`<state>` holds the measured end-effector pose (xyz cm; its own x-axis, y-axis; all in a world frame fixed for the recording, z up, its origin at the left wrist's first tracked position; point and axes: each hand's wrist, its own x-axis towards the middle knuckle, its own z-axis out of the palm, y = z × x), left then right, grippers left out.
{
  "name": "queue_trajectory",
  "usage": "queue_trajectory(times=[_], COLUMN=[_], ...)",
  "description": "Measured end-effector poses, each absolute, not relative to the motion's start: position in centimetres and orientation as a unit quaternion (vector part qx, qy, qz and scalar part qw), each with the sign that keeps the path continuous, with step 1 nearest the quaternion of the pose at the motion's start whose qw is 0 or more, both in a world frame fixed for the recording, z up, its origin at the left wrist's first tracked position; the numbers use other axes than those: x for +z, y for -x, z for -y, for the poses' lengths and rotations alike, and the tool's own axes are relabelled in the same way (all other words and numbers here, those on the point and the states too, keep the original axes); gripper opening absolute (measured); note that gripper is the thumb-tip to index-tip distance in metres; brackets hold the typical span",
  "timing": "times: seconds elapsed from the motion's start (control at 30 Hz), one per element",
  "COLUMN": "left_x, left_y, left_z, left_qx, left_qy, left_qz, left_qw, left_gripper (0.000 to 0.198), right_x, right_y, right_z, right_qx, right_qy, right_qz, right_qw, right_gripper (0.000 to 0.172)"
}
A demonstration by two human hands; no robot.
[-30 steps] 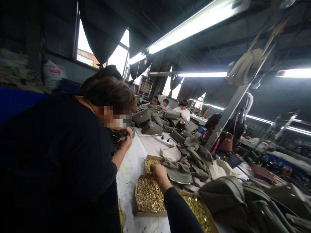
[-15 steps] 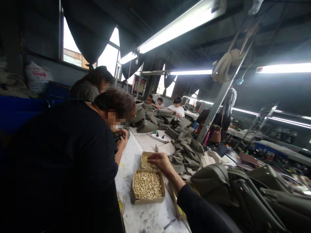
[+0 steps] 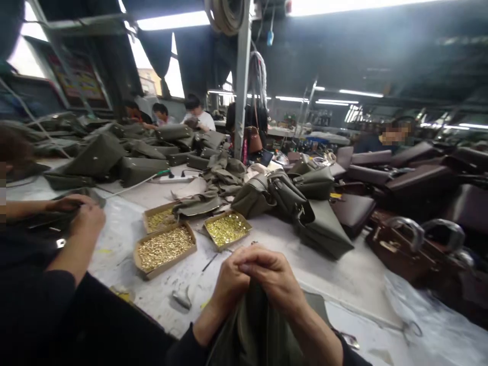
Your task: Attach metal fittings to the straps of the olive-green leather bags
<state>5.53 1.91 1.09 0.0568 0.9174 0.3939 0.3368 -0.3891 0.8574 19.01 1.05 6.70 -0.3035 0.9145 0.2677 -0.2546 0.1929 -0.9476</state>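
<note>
In front of me an olive-green bag piece [image 3: 263, 328] stands up from the lower edge, its top edge between my hands. My left hand [image 3: 231, 277] is closed on it from the left. My right hand [image 3: 276, 279] arches over the top, thumb and fingers pinched together against my left fingers; whatever is in the pinch is hidden. Beyond my hands sits an open cardboard box of shiny gold metal pieces [image 3: 227, 230]. To its left are a larger box of small gold metal pieces [image 3: 165, 249] and another gold-filled box [image 3: 158, 219].
A co-worker's hands [image 3: 86, 216] handle a dark bag piece at the left. Olive bags [image 3: 253, 195] lie past the boxes, with brown handbags [image 3: 404, 244] at the right. Clear plastic sheeting [image 3: 430, 315] covers the near right. A metal post [image 3: 242, 86] rises behind.
The view has swung right. My right hand has left the rear box of gold pieces and come back to meet my left hand at the olive bag piece, which now shows.
</note>
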Motion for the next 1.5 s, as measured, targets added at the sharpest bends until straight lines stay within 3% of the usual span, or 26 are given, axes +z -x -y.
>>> queue_trajectory(times=[0.37, 0.53, 0.67, 1.13, 1.5], left_x=[1.5, 1.4, 1.1, 0.7, 0.7], left_y=[-6.6, -6.8, -7.0, -7.7, -7.8], left_z=[-2.7, -2.3, -2.1, -1.7, -1.4], left_qx=[0.453, 0.447, 0.455, 0.449, 0.454], left_qy=[-0.631, -0.632, -0.637, -0.684, -0.696], left_qz=[-0.531, -0.533, -0.534, -0.514, -0.5], left_qw=[0.339, 0.343, 0.321, 0.255, 0.245], left_gripper=[0.013, 0.013, 0.013, 0.015, 0.017], right_x=[0.9, 0.1, -0.6, -3.1, -3.3], right_y=[-23.5, -23.2, -23.4, -23.5, -23.5], right_z=[0.8, 0.9, 1.2, 1.0, 0.9], right_qx=[0.374, 0.226, 0.117, 0.265, 0.293], right_qy=[0.41, 0.393, 0.461, 0.462, 0.455], right_qz=[0.578, 0.657, 0.653, 0.578, 0.563], right_qw=[0.598, 0.602, 0.589, 0.619, 0.625], right_gripper=[0.003, 0.02, 0.022, 0.017, 0.011])
